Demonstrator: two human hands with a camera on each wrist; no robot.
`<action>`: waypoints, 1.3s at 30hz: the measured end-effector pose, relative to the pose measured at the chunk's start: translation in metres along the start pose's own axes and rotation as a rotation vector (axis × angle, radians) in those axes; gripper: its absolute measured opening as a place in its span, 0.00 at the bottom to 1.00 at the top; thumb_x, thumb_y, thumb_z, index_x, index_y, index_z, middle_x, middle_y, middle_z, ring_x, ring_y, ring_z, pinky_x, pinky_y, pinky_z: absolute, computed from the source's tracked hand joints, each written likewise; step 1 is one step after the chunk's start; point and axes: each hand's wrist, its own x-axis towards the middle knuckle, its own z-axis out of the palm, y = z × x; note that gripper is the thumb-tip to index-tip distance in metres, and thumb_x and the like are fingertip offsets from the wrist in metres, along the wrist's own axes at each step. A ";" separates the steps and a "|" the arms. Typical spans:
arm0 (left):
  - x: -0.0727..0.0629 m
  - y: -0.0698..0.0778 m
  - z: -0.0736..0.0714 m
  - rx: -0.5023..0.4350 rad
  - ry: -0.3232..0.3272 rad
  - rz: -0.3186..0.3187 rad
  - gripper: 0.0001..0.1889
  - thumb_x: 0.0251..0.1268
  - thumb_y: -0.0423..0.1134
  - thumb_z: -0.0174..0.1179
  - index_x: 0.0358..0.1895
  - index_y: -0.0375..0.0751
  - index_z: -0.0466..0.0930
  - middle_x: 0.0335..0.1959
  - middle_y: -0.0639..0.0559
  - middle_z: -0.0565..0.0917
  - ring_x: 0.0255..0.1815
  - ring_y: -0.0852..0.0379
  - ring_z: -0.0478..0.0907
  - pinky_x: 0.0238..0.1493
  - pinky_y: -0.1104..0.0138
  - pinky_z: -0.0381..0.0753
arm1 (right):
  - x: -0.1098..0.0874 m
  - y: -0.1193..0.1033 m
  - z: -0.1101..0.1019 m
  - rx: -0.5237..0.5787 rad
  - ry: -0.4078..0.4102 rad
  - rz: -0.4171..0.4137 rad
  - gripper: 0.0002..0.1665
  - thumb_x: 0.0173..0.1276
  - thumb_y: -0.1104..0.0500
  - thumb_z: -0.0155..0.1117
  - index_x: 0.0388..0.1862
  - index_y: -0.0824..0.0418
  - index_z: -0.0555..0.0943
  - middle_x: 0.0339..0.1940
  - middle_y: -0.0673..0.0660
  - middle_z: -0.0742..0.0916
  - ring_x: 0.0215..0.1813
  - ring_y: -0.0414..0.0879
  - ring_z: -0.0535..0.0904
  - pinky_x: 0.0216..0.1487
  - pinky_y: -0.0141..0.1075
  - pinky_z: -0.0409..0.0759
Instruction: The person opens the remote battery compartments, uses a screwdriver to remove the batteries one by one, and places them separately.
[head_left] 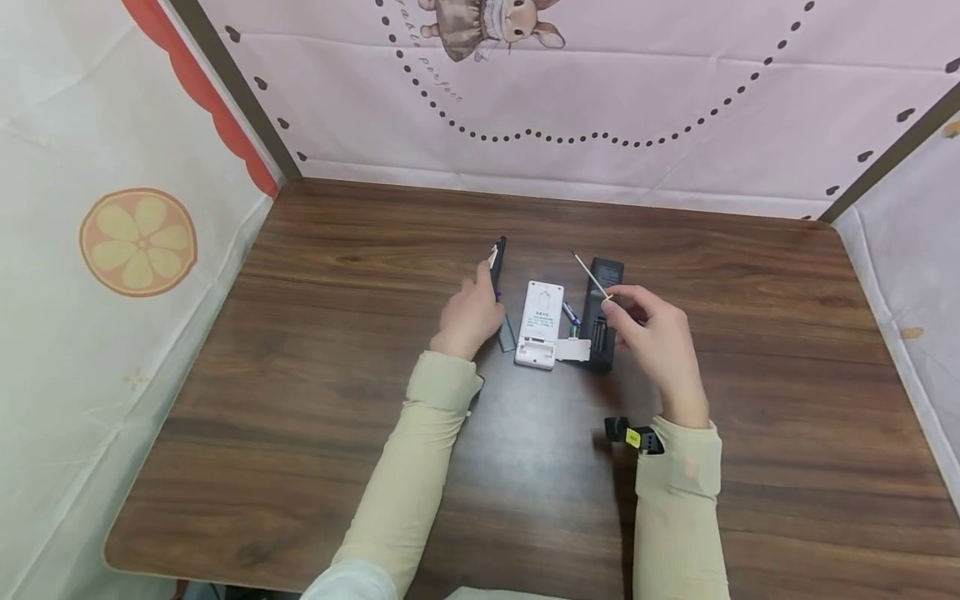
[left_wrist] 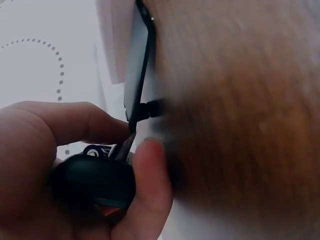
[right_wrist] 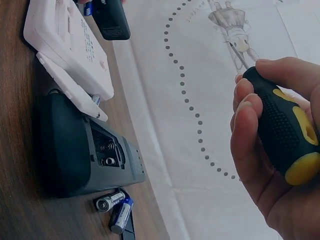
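My left hand [head_left: 471,315] grips a small black remote control [left_wrist: 95,180], and a battery [left_wrist: 93,151] shows at its side in the left wrist view. Between the fingers and thumb of my right hand [head_left: 660,337] is a screwdriver [right_wrist: 282,120] with a black and yellow handle, its thin shaft pointing up and away over the table. A white remote control [head_left: 542,310] lies back up between the hands, its battery compartment uncovered. Beside it lies a larger black remote control [head_left: 604,279], also with its compartment uncovered. My right hand hovers over its edge.
A white battery cover [head_left: 573,350] bridges the white and black remotes. Blue and silver batteries [right_wrist: 121,215] lie by the black remote, and another battery [head_left: 572,314] lies between the two remotes. A dark flat piece [head_left: 506,335] is near my left hand. Fabric walls border the wooden table [head_left: 322,400].
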 end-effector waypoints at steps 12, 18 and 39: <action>0.003 0.011 0.005 -0.001 0.000 -0.015 0.38 0.56 0.42 0.52 0.68 0.45 0.43 0.48 0.37 0.70 0.35 0.44 0.74 0.33 0.55 0.75 | 0.001 0.002 -0.007 -0.004 0.001 0.031 0.21 0.61 0.41 0.55 0.47 0.52 0.78 0.28 0.51 0.81 0.23 0.48 0.77 0.22 0.34 0.75; 0.002 0.008 0.006 -0.053 -0.013 -0.019 0.38 0.57 0.43 0.52 0.68 0.47 0.41 0.46 0.38 0.70 0.34 0.46 0.73 0.31 0.57 0.74 | -0.001 0.005 -0.010 -0.005 0.006 0.046 0.21 0.61 0.42 0.55 0.46 0.52 0.78 0.28 0.51 0.81 0.23 0.46 0.76 0.22 0.33 0.73; 0.000 0.005 0.004 -0.107 -0.097 -0.039 0.37 0.66 0.52 0.45 0.70 0.52 0.32 0.58 0.35 0.58 0.31 0.48 0.74 0.28 0.61 0.76 | 0.000 0.009 -0.011 -0.010 0.008 0.022 0.21 0.61 0.41 0.55 0.46 0.53 0.78 0.26 0.51 0.80 0.23 0.45 0.75 0.20 0.33 0.71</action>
